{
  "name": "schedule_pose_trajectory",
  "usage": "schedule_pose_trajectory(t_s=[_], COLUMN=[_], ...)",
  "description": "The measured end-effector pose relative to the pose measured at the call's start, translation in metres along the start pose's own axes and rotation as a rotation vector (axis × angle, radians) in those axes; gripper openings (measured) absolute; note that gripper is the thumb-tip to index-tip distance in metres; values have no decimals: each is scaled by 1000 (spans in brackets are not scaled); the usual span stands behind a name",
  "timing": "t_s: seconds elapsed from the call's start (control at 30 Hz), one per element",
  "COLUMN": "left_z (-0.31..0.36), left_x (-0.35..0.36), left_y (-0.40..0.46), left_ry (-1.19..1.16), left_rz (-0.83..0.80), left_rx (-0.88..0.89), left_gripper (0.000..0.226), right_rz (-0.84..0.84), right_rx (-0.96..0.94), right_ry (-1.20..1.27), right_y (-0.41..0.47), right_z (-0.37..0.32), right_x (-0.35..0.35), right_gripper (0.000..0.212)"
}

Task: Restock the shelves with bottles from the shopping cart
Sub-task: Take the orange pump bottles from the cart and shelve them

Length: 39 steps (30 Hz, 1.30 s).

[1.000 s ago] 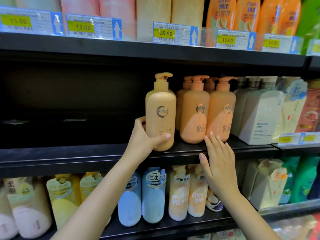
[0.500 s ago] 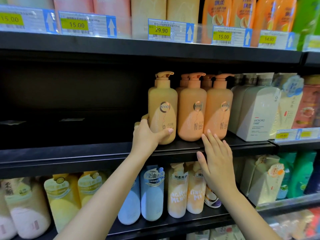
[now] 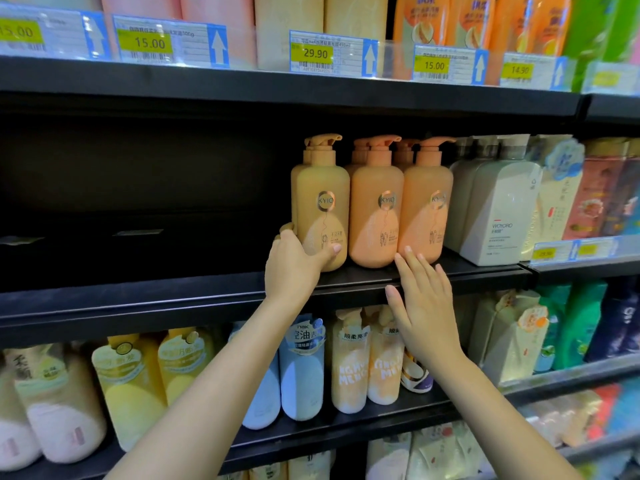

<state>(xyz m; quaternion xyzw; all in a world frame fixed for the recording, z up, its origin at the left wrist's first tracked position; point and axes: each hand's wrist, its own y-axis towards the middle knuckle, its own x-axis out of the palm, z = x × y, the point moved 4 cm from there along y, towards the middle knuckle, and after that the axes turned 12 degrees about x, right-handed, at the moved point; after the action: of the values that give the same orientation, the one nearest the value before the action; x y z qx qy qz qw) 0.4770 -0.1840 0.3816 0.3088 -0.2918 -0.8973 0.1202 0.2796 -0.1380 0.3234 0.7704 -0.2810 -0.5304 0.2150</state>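
The left hand (image 3: 294, 268) grips the base of a tan KYIO pump bottle (image 3: 322, 209), thumb across its front; the right hand (image 3: 424, 303) is spread flat, fingertips touching the rightmost orange KYIO bottle (image 3: 427, 209). The gripped bottle stands upright on the black shelf (image 3: 207, 299), just beside its orange neighbours; a WOYORO bottle (image 3: 498, 216) stands further right; tags above read 15.00 and 29.90.

Three orange pump bottles on the middle shelf carry a round "KYIO" badge: left bottle (image 3: 320, 209), middle bottle (image 3: 375, 209), right bottle (image 3: 427, 209), the last badge partly blurred. The white square-shouldered pump bottle (image 3: 495, 216) to their right reads "WOYORO". Yellow price tags along the top shelf edge read "15.00" (image 3: 149, 43), "29.90" (image 3: 315, 53), "15.00" (image 3: 434, 65) and "14.90" (image 3: 519, 70). The pale blue bottle (image 3: 303, 368) on the lower shelf reads "nak". Smaller print is illegible.
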Motion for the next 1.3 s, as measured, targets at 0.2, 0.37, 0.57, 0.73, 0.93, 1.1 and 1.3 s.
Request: schedule_pose_trajectory(t_s=[0.2, 0.37, 0.57, 0.73, 0.93, 1.1, 1.3], left_z=[11, 27, 6, 30, 103, 151, 157], left_x=[-45, -47, 60, 141, 205, 263, 328], left_y=[-56, -141, -249, -337, -409, -429, -435], left_ry=[459, 327, 148, 31, -108, -137, -99], left_rz=[-235, -329, -777, -1083, -1231, -1280, -1351], left_rx=[182, 498, 501, 527, 697, 779, 752], left_gripper=[58, 55, 57, 61, 63, 64, 65], right_rz=[-194, -364, -496, -497, -478, -419, -346], right_rx=[-25, 131, 471, 738, 1033, 1153, 1187], right_ry=[91, 40, -54, -212, -255, -234, -227], right_y=[-39, -146, -290, -402, -476, -497, -481], right_z=[9, 56, 126, 172, 216, 273, 340], right_x=[-42, -67, -86, -131, -179, -204, -207], right_gripper=[52, 37, 33, 40, 48, 47, 45])
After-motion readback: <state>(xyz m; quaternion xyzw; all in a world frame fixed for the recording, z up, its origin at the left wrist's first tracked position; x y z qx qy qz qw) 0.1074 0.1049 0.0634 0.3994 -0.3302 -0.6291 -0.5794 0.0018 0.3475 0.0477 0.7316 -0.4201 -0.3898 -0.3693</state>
